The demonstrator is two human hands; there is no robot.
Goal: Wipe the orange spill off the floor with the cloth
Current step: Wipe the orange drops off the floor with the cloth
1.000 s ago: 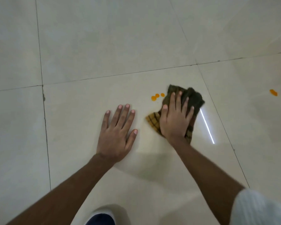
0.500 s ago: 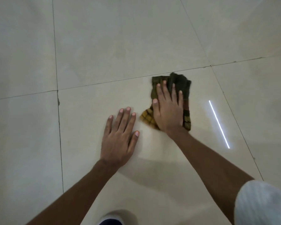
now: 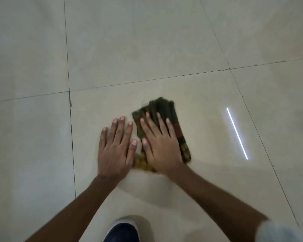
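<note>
A dark green and yellow checked cloth (image 3: pixel 166 109) lies bunched on the pale tiled floor (image 3: pixel 147 41). My right hand (image 3: pixel 160 144) presses flat on top of it, fingers spread, and covers most of its lower half. My left hand (image 3: pixel 116 147) lies flat on the bare tile right beside the cloth's left edge, its thumb almost touching my right thumb. No orange drops show on the floor in this view; whatever lies under the cloth is hidden.
Grout lines (image 3: pixel 69 119) split the floor into large tiles. A bright thin light reflection (image 3: pixel 236 133) slants across the tile to the right of the cloth. A dark blue shoe toe with a white rim (image 3: pixel 122 231) shows at the bottom edge.
My right hand has slid the cloth left and toward me, up against my left hand. The orange drops seen a second ago beside the cloth are gone from view.
</note>
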